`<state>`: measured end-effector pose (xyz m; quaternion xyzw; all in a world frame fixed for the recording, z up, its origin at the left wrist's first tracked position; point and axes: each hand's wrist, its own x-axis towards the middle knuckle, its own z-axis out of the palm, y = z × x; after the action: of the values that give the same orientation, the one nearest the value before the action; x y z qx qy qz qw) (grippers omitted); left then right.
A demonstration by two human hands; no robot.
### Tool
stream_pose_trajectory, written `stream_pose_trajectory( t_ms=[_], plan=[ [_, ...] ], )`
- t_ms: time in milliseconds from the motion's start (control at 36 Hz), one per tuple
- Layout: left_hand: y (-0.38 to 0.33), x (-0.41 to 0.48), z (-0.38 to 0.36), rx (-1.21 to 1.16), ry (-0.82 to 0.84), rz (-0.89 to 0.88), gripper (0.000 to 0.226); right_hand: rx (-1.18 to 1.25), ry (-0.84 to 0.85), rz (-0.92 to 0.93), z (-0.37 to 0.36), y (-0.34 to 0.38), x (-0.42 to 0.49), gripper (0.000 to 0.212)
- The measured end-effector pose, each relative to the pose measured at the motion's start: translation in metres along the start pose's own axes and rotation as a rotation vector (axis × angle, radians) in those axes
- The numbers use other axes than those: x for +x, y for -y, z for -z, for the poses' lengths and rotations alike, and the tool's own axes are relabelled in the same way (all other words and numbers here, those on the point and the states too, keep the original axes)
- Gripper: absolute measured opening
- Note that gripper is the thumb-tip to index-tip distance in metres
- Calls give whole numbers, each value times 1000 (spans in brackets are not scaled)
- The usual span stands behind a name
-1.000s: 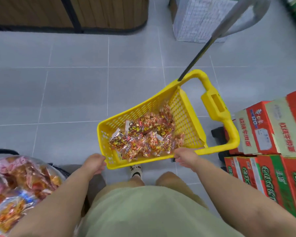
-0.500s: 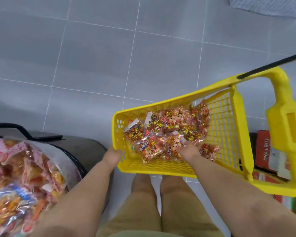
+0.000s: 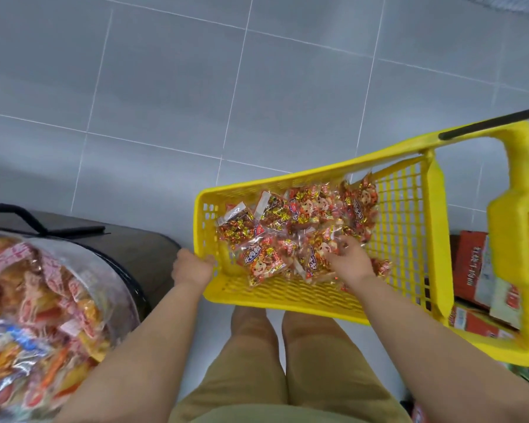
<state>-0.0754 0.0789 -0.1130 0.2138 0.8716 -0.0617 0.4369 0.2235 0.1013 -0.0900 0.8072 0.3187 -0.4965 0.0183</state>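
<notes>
Left hand (image 3: 193, 270): grips the basket (image 3: 275, 182) at its near-left corner.
Right hand (image 3: 350, 262): nearer — fingers bent onto the sweet packets (image 3: 300, 213) heaped mid-basket; grasp unclear.

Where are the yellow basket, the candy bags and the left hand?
yellow basket (image 3: 287, 296): head view, near mesh wall.
candy bags (image 3: 303, 209): head view, middle of the pile.
left hand (image 3: 191, 268): head view, back of the hand, gripping the basket's corner.

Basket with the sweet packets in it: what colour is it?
The basket is bright yellow, its walls a lattice of small holes; the head view shows it best.
</notes>
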Motion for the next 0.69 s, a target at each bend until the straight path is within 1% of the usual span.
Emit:
stream_pose_trajectory(
  t_ms=[28,83,111,139,167,194,222,250,278,306,333,361,389,444,472,500,528,556,611,639,667,694],
  plan=[
    [-4,-6,2,17,-92,-1,55,34,-8,17,9,-1,-3,56],
    [-13,-20,3,-6,-237,-100,55,145,7,22,27,-2,-9,53],
    [-19,-28,2,-45,-264,-181,50,204,30,17,34,-3,-14,49],
    [-26,-35,0,-93,-250,-265,44,252,64,8,40,-2,-18,45],
    [-32,-41,-3,-155,-187,-343,35,291,109,-2,44,-1,-23,41],
    [-39,-48,-6,-239,-76,-383,26,335,168,-9,46,1,-27,39],
    [-47,-56,-10,-328,80,-374,21,393,237,-11,47,3,-31,37],
    [-54,-64,-12,-415,261,-331,24,453,309,-10,45,6,-33,36],
    [-60,-71,-14,-485,442,-263,32,499,375,-5,42,9,-35,37],
    [-66,-77,-17,-544,596,-193,43,503,426,2,37,12,-36,38],
    [-69,-82,-20,-606,709,-135,55,480,461,14,31,14,-35,41],
    [-71,-84,-23,-682,782,-94,62,458,485,20,25,17,-33,44],
    [-72,-85,-25,-763,817,-70,65,454,508,16,20,20,-31,45],
    [-72,-82,-28,-846,786,-47,60,462,561,5,15,25,-24,30],
    [-70,-79,-28,-868,752,-33,53,453,572,6,13,27,-19,22],
    [-68,-76,-28,-886,719,-12,44,423,556,19,13,30,-13,21],
    [-64,-72,-29,-896,689,6,37,351,494,53,12,33,-4,26],
    [-61,-68,-29,-900,654,22,35,264,388,93,10,37,7,31],
    [-53,-62,-29,-877,585,32,37,135,125,135,7,45,30,43],
    [-49,-60,-29,-873,568,30,38,102,30,148,6,50,40,47],
    [-45,-58,-28,-880,564,32,38,62,-28,172,5,54,50,49],
    [-42,-57,-27,-895,568,42,37,16,-45,189,3,58,60,51]
  ],
)
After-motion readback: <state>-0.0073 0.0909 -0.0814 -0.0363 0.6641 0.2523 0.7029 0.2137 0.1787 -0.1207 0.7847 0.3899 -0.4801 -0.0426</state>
